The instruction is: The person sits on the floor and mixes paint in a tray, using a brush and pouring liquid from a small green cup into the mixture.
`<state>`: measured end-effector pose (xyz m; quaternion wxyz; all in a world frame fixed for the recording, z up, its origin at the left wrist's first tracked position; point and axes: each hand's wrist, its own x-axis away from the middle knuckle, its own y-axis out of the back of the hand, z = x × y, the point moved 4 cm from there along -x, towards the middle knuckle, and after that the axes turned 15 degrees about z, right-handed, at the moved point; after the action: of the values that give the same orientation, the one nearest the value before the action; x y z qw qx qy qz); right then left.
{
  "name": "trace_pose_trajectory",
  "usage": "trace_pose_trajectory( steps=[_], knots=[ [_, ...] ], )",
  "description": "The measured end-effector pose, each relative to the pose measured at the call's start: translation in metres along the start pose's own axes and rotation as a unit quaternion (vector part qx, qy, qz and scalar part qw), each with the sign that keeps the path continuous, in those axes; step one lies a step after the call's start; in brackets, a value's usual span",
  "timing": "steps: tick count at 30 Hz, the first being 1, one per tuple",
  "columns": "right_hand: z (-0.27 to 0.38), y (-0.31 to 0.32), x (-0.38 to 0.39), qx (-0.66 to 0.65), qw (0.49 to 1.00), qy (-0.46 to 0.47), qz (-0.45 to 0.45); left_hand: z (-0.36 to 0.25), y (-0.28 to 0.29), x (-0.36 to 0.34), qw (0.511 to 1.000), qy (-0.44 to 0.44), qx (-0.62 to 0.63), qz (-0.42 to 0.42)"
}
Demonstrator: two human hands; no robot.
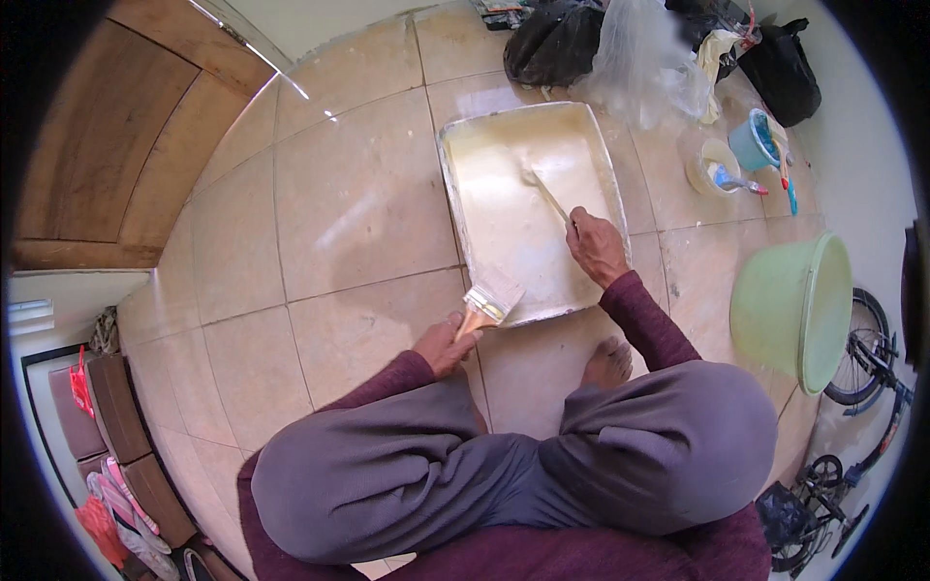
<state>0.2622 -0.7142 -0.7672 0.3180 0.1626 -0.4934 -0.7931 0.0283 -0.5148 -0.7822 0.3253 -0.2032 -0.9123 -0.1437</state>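
A shallow rectangular tray (452, 194) of cream-coloured paint rests on the tiled floor in front of me. My left hand (443, 346) is closed around the wooden handle of a wide paintbrush (492, 296). Its pale bristles lie over the tray's near left corner. In my right hand (596, 247), above the tray's right side, is a thin stick (550, 196). The stick's far end dips into the paint near the middle, where it meets a small lump or ripple that I cannot make out clearly.
Right of the tray stand a small tub (714, 167) and a blue bucket (754, 143) with brushes. A green basin (785, 305) stands nearer, beside a bicycle (867, 363). Plastic bags (630, 68) lie at the back. A wooden door (107, 126) is at far left, brown seating (124, 407) below.
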Motion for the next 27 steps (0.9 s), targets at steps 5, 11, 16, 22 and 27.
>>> trace_pose_trajectory(
  steps=[5, 11, 16, 22, 27],
  knots=[
    [-0.016, 0.004, -0.006, 0.022, 0.999, -0.049, -0.004, 0.005, -0.038, -0.018, 1.000, 0.022, 0.006, 0.008],
    [0.008, -0.007, -0.005, 0.019, 0.999, -0.003, 0.026, -0.005, -0.046, -0.018, 0.953, 0.027, 0.288, 0.095],
    [-0.005, -0.004, -0.005, 0.026, 0.998, -0.058, 0.018, 0.017, -0.051, -0.028, 0.923, 0.032, 0.362, 0.128],
    [0.020, -0.011, -0.006, -0.004, 1.000, 0.002, 0.027, 0.009, -0.045, -0.028, 0.903, 0.020, 0.406, 0.143],
    [-0.006, -0.004, -0.003, 0.005, 0.998, -0.056, 0.008, 0.024, -0.043, -0.027, 0.938, 0.035, 0.322, 0.125]
  ],
)
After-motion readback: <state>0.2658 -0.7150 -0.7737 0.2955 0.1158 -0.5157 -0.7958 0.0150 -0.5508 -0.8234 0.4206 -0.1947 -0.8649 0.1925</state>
